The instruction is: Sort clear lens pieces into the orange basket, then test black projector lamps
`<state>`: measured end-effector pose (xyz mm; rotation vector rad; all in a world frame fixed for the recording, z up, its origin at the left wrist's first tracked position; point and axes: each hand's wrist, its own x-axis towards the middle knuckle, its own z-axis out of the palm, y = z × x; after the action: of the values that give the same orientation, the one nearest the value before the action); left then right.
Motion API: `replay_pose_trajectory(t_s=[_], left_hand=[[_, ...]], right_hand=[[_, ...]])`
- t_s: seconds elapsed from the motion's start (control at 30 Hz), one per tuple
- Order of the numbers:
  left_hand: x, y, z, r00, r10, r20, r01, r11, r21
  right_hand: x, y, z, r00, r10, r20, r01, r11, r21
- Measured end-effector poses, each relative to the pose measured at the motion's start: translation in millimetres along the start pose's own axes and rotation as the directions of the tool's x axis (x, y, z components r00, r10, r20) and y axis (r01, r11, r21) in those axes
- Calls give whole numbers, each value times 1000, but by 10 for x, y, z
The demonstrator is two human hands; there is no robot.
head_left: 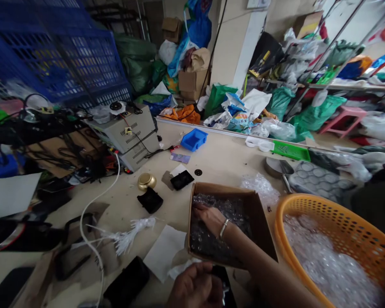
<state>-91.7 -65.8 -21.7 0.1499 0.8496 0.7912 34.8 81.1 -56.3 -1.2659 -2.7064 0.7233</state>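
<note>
My right hand (211, 219), with a bracelet on its wrist, reaches down into an open cardboard box (265, 222). Small clear plastic pieces (208, 244) fill the bottom of this box. The fingertips sink among them by the left wall, so their grip is hidden. At the bottom edge, in front of the box, my left hand (197, 285) is closed with its fingers curled. A small shiny bit (224, 289) shows beside those fingers; what they hold is unclear. A dark object (222, 273) lies partly hidden behind this hand.
An orange basket (280, 231) of clear plastic pieces stands at right. Black plastic casings (150, 200), a gold round part (146, 182) and a bundle of white ties (131, 233) lie left of the box. A white cable (83, 222) crosses the table. Farther back is a blue tray (194, 139).
</note>
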Motion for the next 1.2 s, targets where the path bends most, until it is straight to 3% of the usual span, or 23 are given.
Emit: replay_pose_trajectory(t_s=[0.17, 0.3, 0.43, 0.57, 0.63, 0.73, 0.87, 1.0, 1.07, 1.17, 1.2], left_hand=[[-38, 241, 62, 993, 76, -91, -77, 997, -7], [-44, 307, 53, 992, 76, -97, -79, 997, -24], [-43, 286, 53, 992, 43, -118, -54, 994, -94], [-30, 317, 150, 991, -13, -130, -16, 975, -223], [-40, 363, 209, 996, -42, -77, 18, 958, -285], [-76, 409, 250, 996, -75, -56, 55, 954, -295], [-77, 365, 218, 982, -131, -136, 85, 950, -299], [12, 304, 199, 982, -83, -167, 28, 951, -309], [46, 292, 176, 989, -41, -144, 0, 961, -276], [47, 273, 88, 995, -43, -85, 22, 973, -231], [36, 264, 50, 996, -52, -72, 35, 974, -224]], right_hand=[[-75, 45, 25, 992, -106, 63, 108, 993, -41], [-188, 96, 22, 995, -102, 21, 102, 995, -6], [-426, 82, -120, 993, 14, -120, -7, 998, 59], [-699, -211, -347, 933, 233, -276, -136, 934, 331], [-783, -398, -434, 951, 209, -229, -83, 883, 462], [-786, -519, -487, 996, 62, -65, -4, 754, 656], [-616, -376, -375, 991, 128, -28, -49, 559, 827], [-484, -282, -135, 993, 69, 100, -121, 481, 868], [-466, -256, -51, 994, 82, 71, -105, 539, 836], [-420, -173, -11, 973, 229, -29, -180, 830, 528], [-387, -145, -9, 965, 260, -35, -225, 888, 400]])
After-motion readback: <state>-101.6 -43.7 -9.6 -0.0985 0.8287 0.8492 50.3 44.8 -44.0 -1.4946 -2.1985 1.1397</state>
